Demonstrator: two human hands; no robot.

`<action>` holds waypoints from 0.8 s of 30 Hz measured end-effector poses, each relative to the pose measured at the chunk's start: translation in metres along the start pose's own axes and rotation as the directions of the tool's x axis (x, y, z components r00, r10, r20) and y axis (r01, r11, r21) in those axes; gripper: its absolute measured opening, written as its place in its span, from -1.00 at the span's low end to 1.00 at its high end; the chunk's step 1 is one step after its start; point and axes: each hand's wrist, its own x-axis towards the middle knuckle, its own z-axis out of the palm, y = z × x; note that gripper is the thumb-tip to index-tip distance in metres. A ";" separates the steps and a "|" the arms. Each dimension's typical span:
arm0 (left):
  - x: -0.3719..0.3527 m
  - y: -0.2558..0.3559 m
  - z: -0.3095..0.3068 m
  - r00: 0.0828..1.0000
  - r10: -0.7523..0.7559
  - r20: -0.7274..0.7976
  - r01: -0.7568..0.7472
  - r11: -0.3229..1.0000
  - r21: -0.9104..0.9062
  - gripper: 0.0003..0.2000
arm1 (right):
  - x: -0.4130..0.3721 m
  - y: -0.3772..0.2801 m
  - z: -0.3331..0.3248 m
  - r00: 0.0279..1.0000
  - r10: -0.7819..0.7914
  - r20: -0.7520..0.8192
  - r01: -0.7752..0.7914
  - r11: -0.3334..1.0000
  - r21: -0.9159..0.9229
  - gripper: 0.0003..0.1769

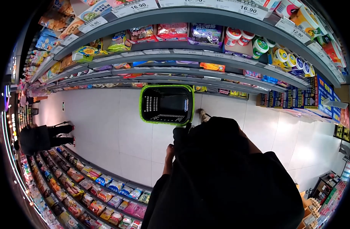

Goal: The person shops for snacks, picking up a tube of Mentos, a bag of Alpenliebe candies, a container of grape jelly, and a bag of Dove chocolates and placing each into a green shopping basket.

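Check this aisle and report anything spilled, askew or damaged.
Nothing stands out: the floor shows no visible spill, and the green-rimmed basket looks intact. Goods at far left are too small to judge.

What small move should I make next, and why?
Perhaps lift your left hand toward the purple packet on the shelf ahead: the hand hangs low, apart from the goods, and the basket stands open in front of you.
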 end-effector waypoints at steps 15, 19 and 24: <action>0.013 0.012 0.012 0.992 0.112 0.050 -0.113 0.993 0.017 -0.66 | 0.014 0.006 -0.004 1.000 0.012 -0.010 -0.012 1.000 -0.012 -0.74; -0.005 0.033 0.005 0.997 0.059 0.053 -0.063 0.996 0.070 -0.69 | 0.019 0.010 -0.007 1.000 0.009 -0.005 -0.009 1.000 -0.024 -0.74; 0.013 0.001 0.019 0.995 0.023 0.094 -0.015 0.996 -0.085 -0.66 | 0.024 0.014 -0.009 1.000 -0.014 -0.004 0.014 1.000 -0.025 -0.75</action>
